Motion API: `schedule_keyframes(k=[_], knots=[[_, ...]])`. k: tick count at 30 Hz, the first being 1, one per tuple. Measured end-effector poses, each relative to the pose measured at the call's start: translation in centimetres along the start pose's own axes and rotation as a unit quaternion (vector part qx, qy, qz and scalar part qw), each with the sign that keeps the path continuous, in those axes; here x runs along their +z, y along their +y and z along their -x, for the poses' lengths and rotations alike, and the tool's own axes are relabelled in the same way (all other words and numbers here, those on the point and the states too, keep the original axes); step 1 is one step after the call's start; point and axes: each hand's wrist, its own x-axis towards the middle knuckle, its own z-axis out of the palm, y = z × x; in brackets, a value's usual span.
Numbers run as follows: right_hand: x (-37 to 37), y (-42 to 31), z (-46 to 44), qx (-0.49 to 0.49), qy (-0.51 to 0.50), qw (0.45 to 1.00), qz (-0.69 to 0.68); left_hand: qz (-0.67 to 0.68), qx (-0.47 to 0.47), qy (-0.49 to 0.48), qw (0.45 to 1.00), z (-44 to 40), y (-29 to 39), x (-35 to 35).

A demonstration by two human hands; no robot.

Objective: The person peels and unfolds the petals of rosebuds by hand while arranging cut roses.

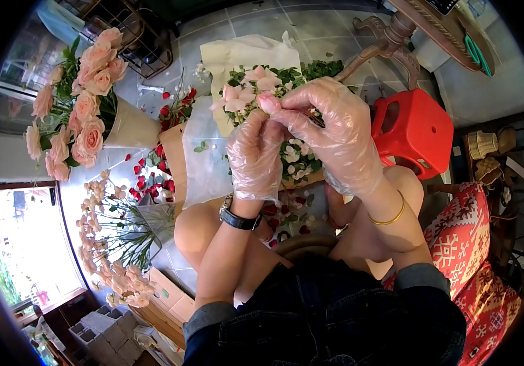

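Both hands wear clear plastic gloves and meet at a small pink rose. My left hand is closed with its fingertips pinched just under the bloom; the stem is hidden. From the other side, my right hand pinches at the rose's edge with thumb and fingers. Loose pale pink petals or open blooms lie over green leaves right behind the rose. White blossoms show among leaves below and between my hands. Cream wrapping paper and a whitish sheet lie beneath the greenery.
At the left stands a wrapped bunch of pink roses, with peach roses below it. Red petals are scattered on the tiled floor. On the right are a red plastic stool and a carved wooden table leg.
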Motion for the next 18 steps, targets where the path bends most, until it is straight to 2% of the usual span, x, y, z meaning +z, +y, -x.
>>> schedule_keyframes(k=[3,8,10,12,17,18], knots=[[0.1,-0.1,-0.1,-0.012,0.013,1.0,0.002,-0.002,-0.027,-0.054,0.998,0.4,-0.4,-0.9],[0.2,-0.2,0.1,0.005,0.011,0.999,-0.032,-0.009,-0.051,-0.054,0.997,0.4,-0.6,-1.1],[0.3,-0.7,0.0,0.11,-0.002,0.988,-0.106,-0.009,-0.057,-0.05,0.997,0.4,-1.0,-1.3],[0.5,-0.6,0.1,0.134,-0.01,0.98,-0.149,-0.065,-0.034,-0.048,0.996,0.3,-1.4,-1.6],[1.2,0.1,0.7,0.183,-0.012,0.956,-0.229,-0.013,-0.033,-0.044,0.998,0.7,-0.7,-1.4],[1.2,0.0,0.7,0.224,-0.016,0.939,-0.26,-0.014,-0.046,-0.039,0.998,0.7,-0.6,-1.4]])
